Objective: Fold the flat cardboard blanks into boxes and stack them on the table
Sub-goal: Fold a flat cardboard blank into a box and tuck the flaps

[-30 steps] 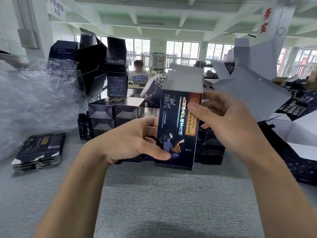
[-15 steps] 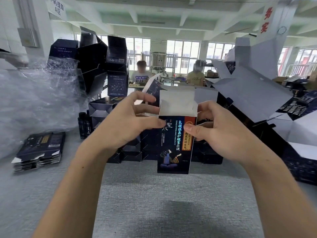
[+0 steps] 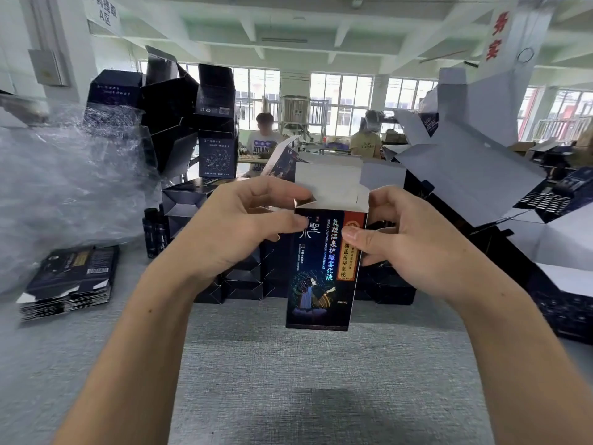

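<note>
Both hands have climbed from the box's middle to its open top. Below the box (image 3: 324, 271) lies the grey worktop (image 3: 288, 380); the box is held upright in the air, printed face toward the viewer. The left hand (image 3: 231, 232) pinches its upper left corner, forefinger curled at the side flap. The right hand (image 3: 407, 239) grips its upper right edge. The white lid flap (image 3: 327, 184) stands up behind. Closing it well probably means tucking both side flaps in first, keeping the walls square, then folding the lid down. Flat blanks (image 3: 69, 284) lie left of the box, and finished boxes (image 3: 183, 200) are stacked behind it.
</note>
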